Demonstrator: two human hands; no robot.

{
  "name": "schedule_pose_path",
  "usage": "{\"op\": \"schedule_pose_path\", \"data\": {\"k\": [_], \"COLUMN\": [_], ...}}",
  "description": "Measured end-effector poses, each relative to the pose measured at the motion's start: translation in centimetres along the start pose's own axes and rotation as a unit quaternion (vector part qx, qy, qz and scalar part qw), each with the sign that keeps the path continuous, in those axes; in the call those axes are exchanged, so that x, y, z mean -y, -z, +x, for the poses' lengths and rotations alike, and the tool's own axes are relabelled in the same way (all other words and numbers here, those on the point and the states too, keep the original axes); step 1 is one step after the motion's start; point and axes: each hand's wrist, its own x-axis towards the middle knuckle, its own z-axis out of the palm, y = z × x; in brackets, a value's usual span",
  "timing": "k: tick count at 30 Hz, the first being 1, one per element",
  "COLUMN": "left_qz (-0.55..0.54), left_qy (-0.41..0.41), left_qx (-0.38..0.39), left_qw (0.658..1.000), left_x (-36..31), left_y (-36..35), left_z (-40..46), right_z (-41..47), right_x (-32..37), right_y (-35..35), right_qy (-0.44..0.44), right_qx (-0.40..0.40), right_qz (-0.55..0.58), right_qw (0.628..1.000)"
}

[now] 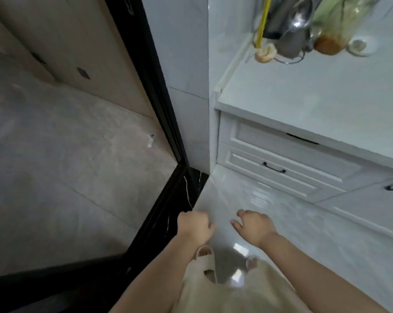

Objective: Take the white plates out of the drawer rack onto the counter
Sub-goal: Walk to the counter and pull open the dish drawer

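Drawers [274,163] closed; left hand [194,227] fisted, right hand [253,225] loosely spread, both empty.

Drawers [281,163] under counter [315,98]

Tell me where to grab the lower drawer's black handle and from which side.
Hook fingers behind the middle of the black handle, coming from the front and above. It is a bar bowed off the drawer front, fixed at both ends, so only its middle leaves room.
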Motion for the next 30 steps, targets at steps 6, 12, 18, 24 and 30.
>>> {"op": "schedule_pose_path", "data": {"k": [6, 12, 18, 24, 30], "left_qz": [0.040, 0.074, 0.070, 0.060, 0.045], "left_qy": [-0.106, -0.158, -0.168, -0.146, -0.136], "left_qx": [0.017, 0.009, 0.001, 0.001, -0.016], "left_qw": [0.993, 0.985, 0.983, 0.987, 0.990], "left_x": [-3.2, -8.4, -12.3, -15.6, -18.5], "left_y": [0.6, 2.4, 4.2, 5.1, 6.8], "left_z": [2.9, 5.6, 8.1, 10.5, 12.4], "right_z": [-2.6, -3.7, -3.9, -2.9, -1.6], "right_x": [-2.9, -6.5, -10.8, -16.3, -20.2], "right_y": [-0.8, -0.2, 1.1, 1.8, 3.0], "right_qy": [-0.110, -0.167, -0.190, -0.188, -0.180], "right_qx": [-0.013, -0.023, -0.036, -0.030, -0.030], "right_qz": [0.068, 0.105, 0.123, 0.120, 0.099], "right_qw": [0.991, 0.980, 0.973, 0.974, 0.978]}}
